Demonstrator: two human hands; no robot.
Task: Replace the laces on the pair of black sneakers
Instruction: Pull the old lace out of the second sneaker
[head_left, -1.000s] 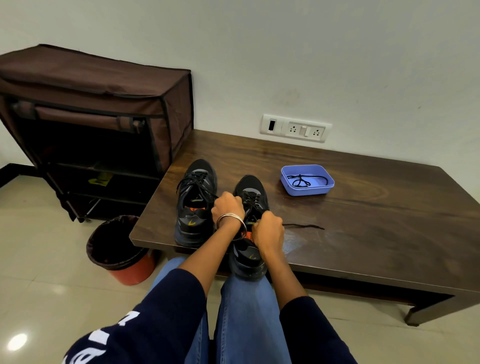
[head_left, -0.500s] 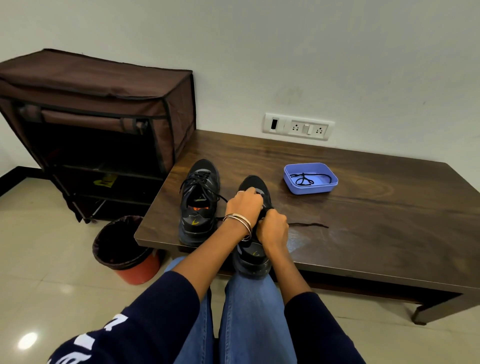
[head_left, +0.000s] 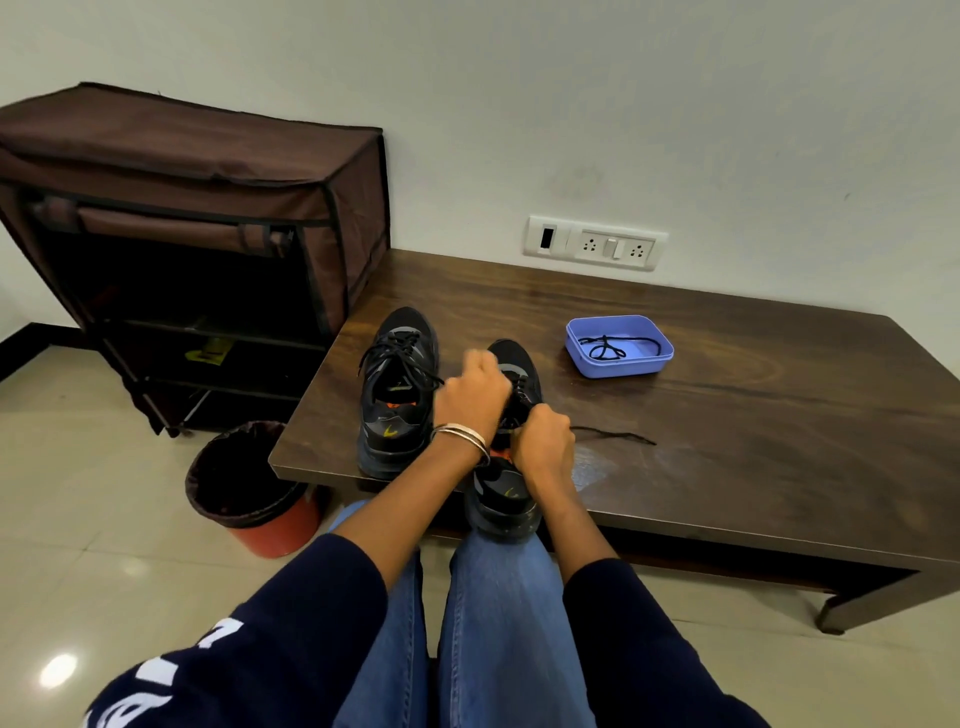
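Two black sneakers stand side by side on the dark wooden table (head_left: 727, 415). The left sneaker (head_left: 397, 389) is fully laced. The right sneaker (head_left: 506, 499) overhangs the table's front edge above my knees. My left hand (head_left: 472, 395), with bangles at the wrist, is closed over the eyelets of the right sneaker, fingers pinched on its lace. My right hand (head_left: 543, 441) grips the lace just beside it. A loose end of that black lace (head_left: 615, 435) trails right across the table. The eyelets under my hands are hidden.
A blue plastic tray (head_left: 618, 364) holding a coiled black lace (head_left: 608, 347) sits behind the shoes. A brown fabric shoe rack (head_left: 208, 234) stands left of the table. A red bin with a black liner (head_left: 249, 483) is on the floor by the table corner.
My left hand has moved up the right sneaker toward its toe. My right hand has shifted slightly forward with it. The loose lace end still lies to the right.
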